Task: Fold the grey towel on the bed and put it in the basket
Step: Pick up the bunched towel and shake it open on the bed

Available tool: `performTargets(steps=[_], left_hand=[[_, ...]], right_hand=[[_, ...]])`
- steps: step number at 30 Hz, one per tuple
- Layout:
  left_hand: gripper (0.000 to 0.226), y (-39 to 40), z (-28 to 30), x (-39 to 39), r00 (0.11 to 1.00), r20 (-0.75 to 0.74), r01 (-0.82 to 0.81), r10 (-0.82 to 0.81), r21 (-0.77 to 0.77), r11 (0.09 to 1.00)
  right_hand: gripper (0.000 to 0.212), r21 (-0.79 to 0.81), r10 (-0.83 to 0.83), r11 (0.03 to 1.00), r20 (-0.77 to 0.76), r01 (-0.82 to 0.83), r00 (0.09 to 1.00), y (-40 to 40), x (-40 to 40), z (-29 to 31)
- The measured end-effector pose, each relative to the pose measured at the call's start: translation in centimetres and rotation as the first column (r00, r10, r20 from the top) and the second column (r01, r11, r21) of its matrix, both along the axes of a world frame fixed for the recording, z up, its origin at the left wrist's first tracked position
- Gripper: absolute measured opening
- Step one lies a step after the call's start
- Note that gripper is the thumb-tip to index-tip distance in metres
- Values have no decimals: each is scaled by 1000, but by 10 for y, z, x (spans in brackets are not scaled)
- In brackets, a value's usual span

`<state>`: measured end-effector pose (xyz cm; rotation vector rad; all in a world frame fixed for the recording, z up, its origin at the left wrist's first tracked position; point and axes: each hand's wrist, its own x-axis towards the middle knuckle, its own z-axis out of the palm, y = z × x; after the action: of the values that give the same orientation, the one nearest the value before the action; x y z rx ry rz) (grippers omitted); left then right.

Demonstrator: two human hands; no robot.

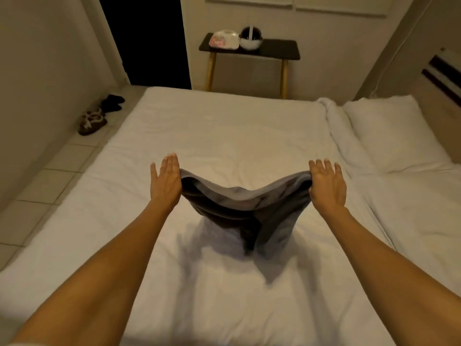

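The grey towel (245, 208) hangs in the air above the white bed (224, 136), sagging in the middle with its lower end dangling near the sheet. My left hand (166, 181) pinches its left top edge and my right hand (326, 182) pinches its right top edge. On both hands the other fingers stretch forward. No basket is in view.
A dark side table (269, 49) stands past the bed's far edge, carrying a tissue pack (224, 39) and a round helmet-like object (250, 38). White pillows (391, 132) lie at the right. Shoes (92, 121) sit on the tiled floor at the left, near a dark doorway (147, 38).
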<state>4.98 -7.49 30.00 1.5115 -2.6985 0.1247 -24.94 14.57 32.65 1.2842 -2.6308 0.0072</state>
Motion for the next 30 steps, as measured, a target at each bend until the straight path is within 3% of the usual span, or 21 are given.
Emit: performTargets(steps=[7, 14, 20, 26, 30], left_hand=[[68, -22, 66, 24, 989, -143, -52, 37, -106, 993], [68, -25, 74, 39, 994, -101, -46, 30, -166, 985], [71, -18, 53, 41, 1000, -17, -24, 22, -140, 990], [68, 7, -15, 47, 996, 79, 33, -35, 24, 999], [66, 26, -53, 39, 996, 84, -2, -11, 155, 988]], right_hand=[[55, 1, -105, 994, -102, 106, 989, 40, -30, 58], [52, 31, -180, 983, -89, 183, 980, 84, -37, 51], [46, 65, -206, 976, -54, 209, 977, 92, -45, 40], [48, 141, -246, 962, 79, 233, 966, 108, -39, 2], [48, 100, -327, 944, 149, 315, 933, 123, -44, -19]])
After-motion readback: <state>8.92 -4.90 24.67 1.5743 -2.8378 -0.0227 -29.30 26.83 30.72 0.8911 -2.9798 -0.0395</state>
